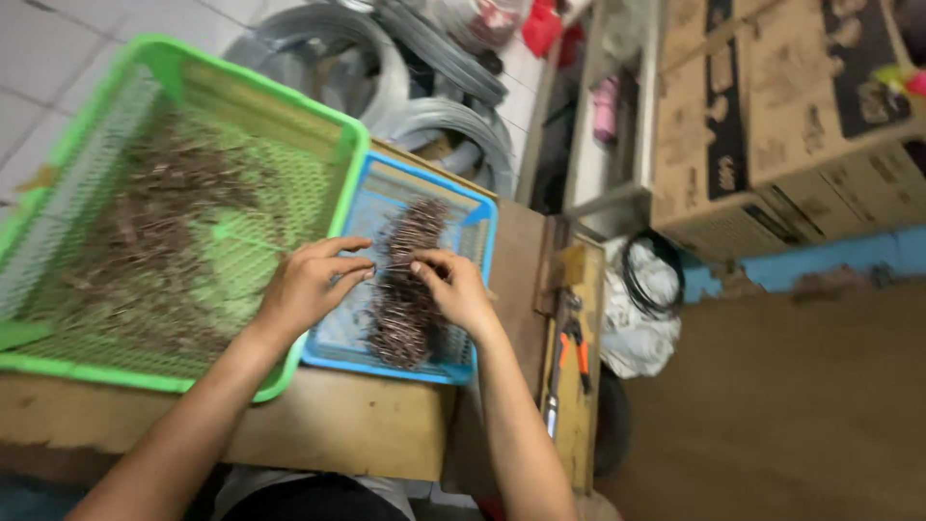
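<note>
The wire pieces lie in a long dark heap in the blue tray on the counter. Our right hand and left hand rest on the heap, fingers curled and pinching at pieces. The green tray touches the blue one's left side. Pliers lie right.

Your left hand rests at the left edge of the blue basket, fingers curled toward the dark row of thin metal pieces lying in it. Your right hand touches that row from the other side. Just beside it, the larger green basket holds a loose scatter of similar pieces. Both sit on a wooden bench. Orange-handled pliers lie to the right, with wire coils and cardboard boxes beyond.
</note>
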